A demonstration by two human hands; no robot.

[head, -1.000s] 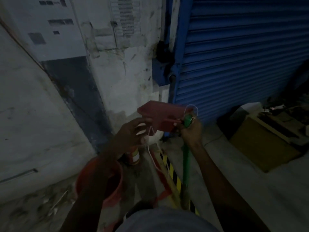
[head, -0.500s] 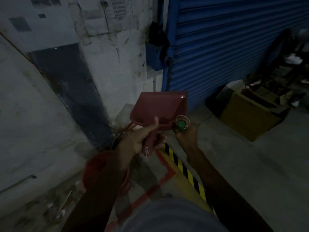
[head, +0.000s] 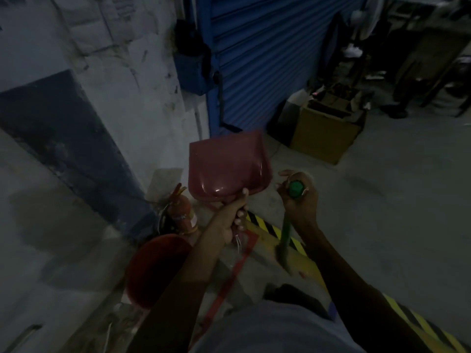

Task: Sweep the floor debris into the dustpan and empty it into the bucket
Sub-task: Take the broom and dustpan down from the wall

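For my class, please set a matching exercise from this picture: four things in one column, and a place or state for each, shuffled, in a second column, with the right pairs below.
Things:
1. dustpan
2. broom handle
3. bucket
4. cardboard box

Places or states:
A. on the floor under the left forearm
B. held up by its handle in the left hand
C. on the floor by the blue shutter
D. green, gripped at its top by the right hand

Pairs: 1-B, 2-D, 3-A, 4-C
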